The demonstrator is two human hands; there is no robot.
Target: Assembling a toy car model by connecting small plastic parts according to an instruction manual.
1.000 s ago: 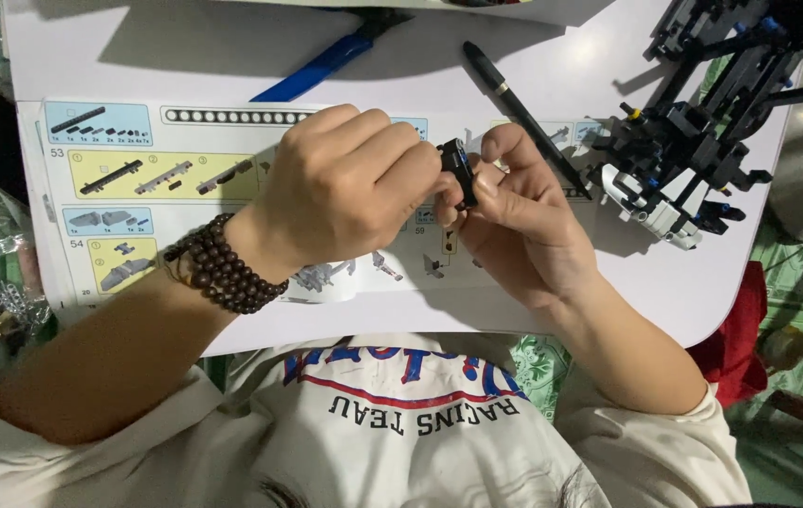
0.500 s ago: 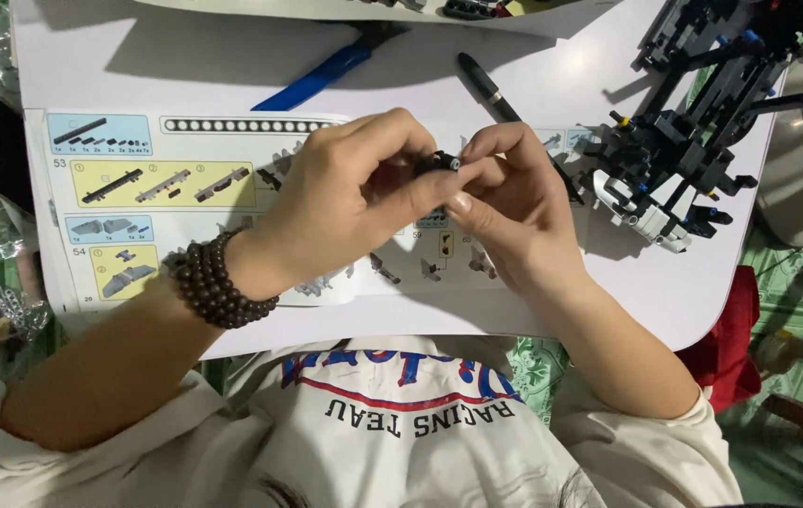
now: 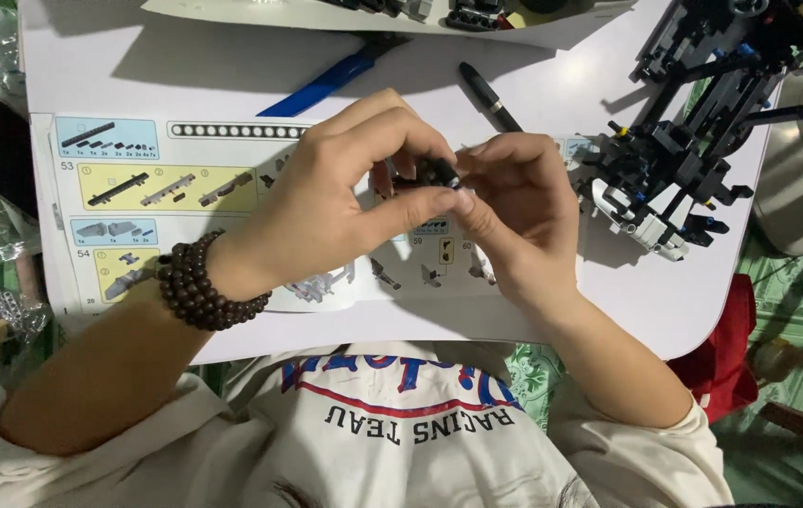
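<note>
Pinching a small black piece (image 3: 437,173) between thumb and fingertips, the left hand (image 3: 340,202) and right hand (image 3: 514,212) meet above the open instruction booklet (image 3: 185,202), both closed on the piece. A bead bracelet (image 3: 199,287) circles the left wrist. On the white desk (image 3: 608,310), a black pen (image 3: 491,97) and a blue tool (image 3: 326,83) lie beyond the hands, and a half-built black model (image 3: 693,141) stands to the right.
</note>
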